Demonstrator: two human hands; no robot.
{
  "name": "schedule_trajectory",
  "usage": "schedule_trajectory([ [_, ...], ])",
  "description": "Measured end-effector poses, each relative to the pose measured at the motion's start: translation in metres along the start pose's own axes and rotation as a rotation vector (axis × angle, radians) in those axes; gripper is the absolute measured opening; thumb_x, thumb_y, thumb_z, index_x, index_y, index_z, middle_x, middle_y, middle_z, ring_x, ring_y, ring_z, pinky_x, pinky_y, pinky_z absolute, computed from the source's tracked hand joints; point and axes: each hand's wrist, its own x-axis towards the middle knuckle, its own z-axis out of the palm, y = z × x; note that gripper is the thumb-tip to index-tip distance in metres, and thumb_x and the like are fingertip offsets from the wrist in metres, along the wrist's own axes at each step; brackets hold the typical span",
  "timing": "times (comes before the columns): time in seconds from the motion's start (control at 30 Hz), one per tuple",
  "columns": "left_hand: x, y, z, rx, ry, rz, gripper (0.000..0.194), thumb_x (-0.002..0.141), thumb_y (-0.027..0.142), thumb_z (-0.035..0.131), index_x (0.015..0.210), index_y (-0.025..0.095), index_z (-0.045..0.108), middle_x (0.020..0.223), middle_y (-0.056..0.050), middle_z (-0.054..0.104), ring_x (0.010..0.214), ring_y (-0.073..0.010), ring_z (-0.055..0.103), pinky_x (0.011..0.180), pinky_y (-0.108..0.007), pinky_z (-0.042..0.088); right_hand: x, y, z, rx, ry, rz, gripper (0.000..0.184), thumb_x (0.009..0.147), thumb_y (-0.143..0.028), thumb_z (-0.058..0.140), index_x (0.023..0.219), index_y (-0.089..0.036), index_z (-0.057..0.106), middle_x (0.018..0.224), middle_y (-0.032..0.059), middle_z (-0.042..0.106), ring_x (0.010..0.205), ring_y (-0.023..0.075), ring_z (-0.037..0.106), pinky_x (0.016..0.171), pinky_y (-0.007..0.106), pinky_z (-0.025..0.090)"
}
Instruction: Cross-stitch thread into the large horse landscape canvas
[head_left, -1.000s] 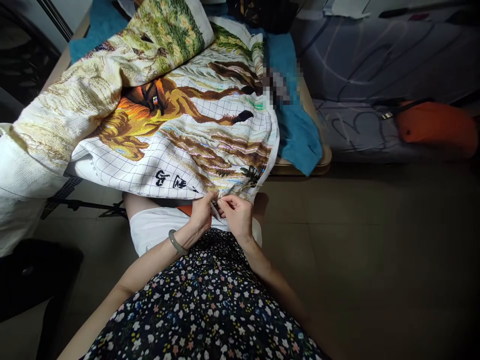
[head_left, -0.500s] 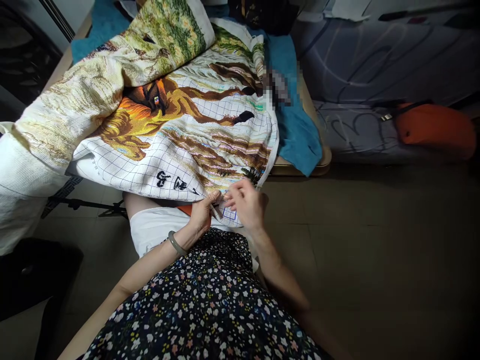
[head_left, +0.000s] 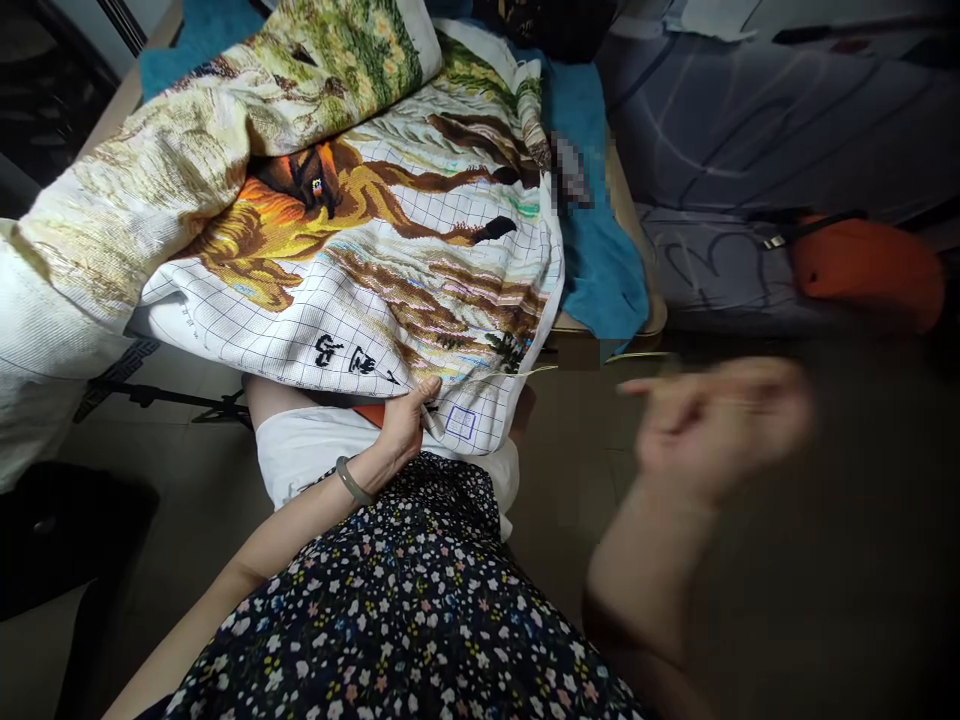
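A large cross-stitch cloth with a blue grid, a stitched animal and brown and green patches spreads over my lap and the surface beyond. My left hand grips its near edge, thumb on top and fingers underneath, beside some black stitched characters. From the cloth near that thumb, a thin pale-yellow thread stretches rightward. Its far end leads to my right hand, which is raised off to the right with fingers closed and blurred by motion. Whether a needle is in those fingers cannot be made out.
The rolled part of the cloth lies to the left. Under the cloth is a teal fabric on a table-like surface. An orange bag rests against the grey patterned sofa at right. A black tripod leg stands at lower left.
My right hand has moved from the cloth beside my left hand far out to the right, drawing the thread out long. The left hand keeps its grip on the edge.
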Motion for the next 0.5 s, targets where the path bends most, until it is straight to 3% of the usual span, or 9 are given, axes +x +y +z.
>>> schedule_trajectory([
  [0.1, -0.001, 0.002, 0.001, -0.002, -0.004, -0.007, 0.044, 0.058, 0.019, 0.081, 0.099, 0.019, 0.066, 0.087, -0.002, 0.069, 0.087, -0.0159, 0.063, 0.091, -0.032, 0.045, -0.051, 0.031, 0.052, -0.135, -0.35, 0.32, 0.012, 0.082, -0.028, 0.059, 0.074, -0.02, 0.055, 0.041, -0.01, 0.041, 0.033, 0.0061, 0.039, 0.038, 0.019, 0.037],
  [0.2, -0.001, 0.002, 0.001, 0.028, -0.006, -0.008, 0.04, 0.057, 0.02, 0.081, 0.094, 0.019, 0.067, 0.079, 0.0, 0.067, 0.081, -0.0149, 0.063, 0.084, -0.03, 0.046, -0.083, 0.051, 0.077, -0.319, -0.596, 0.412, 0.013, 0.085, -0.026, 0.054, 0.089, -0.018, 0.062, 0.052, -0.0049, 0.054, 0.043, 0.0077, 0.048, 0.041, 0.019, 0.038],
  [0.33, 0.0, 0.002, 0.0, 0.037, -0.008, -0.01, 0.035, 0.057, 0.02, 0.08, 0.089, 0.019, 0.066, 0.081, 0.0, 0.066, 0.073, -0.0124, 0.061, 0.078, -0.028, 0.047, -0.091, 0.06, 0.081, -0.474, -0.606, 0.341, 0.022, 0.086, -0.026, 0.05, 0.097, -0.016, 0.066, 0.056, -0.0015, 0.06, 0.049, 0.0098, 0.055, 0.049, 0.02, 0.042],
  [0.5, 0.001, 0.001, 0.0, 0.028, -0.019, 0.012, 0.032, 0.057, 0.019, 0.08, 0.086, 0.02, 0.065, 0.081, -0.001, 0.065, 0.082, -0.0146, 0.061, 0.084, -0.03, 0.047, -0.088, 0.059, 0.083, -0.523, -0.604, 0.314, 0.025, 0.086, -0.027, 0.049, 0.095, -0.015, 0.068, 0.055, 0.0002, 0.061, 0.049, 0.0114, 0.056, 0.051, 0.021, 0.043],
])
